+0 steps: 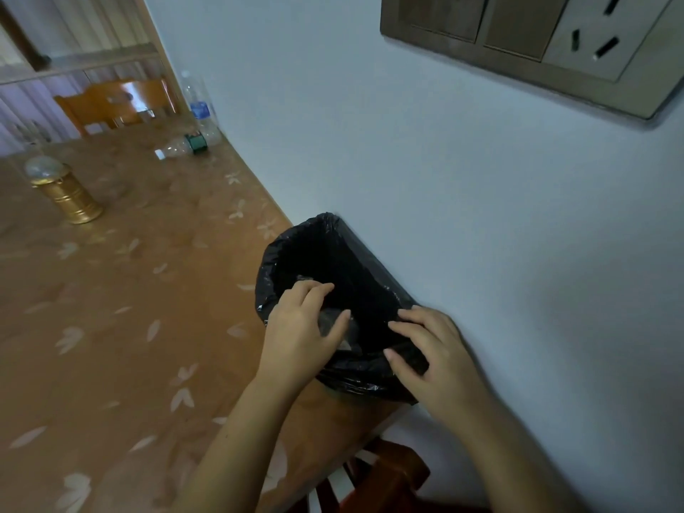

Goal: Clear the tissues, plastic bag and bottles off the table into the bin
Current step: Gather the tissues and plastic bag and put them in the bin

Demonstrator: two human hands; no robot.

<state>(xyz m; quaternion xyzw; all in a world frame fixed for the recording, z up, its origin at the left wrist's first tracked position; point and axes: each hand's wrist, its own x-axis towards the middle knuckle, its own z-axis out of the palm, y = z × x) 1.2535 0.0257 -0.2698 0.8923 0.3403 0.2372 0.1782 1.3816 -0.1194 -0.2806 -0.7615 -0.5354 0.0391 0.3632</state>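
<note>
A small bin with a black liner (292,238) stands on the table (129,290) against the wall. My left hand (299,327) hovers over its near rim, fingers closed on a crumpled clear plastic bag (330,323) that hangs inside the opening. On the right rim, my right hand (433,353) pinches the liner's edge. Two clear bottles are at the table's far end by the wall: one upright with a blue label (200,107), one lying down with a green label (183,144). I see no tissues.
A gold canister with a clear domed top (66,194) stands at the left of the table. A wooden chair (111,105) is beyond the far end, another chair (388,475) below the near corner. A switch and socket panel (555,38) is on the wall.
</note>
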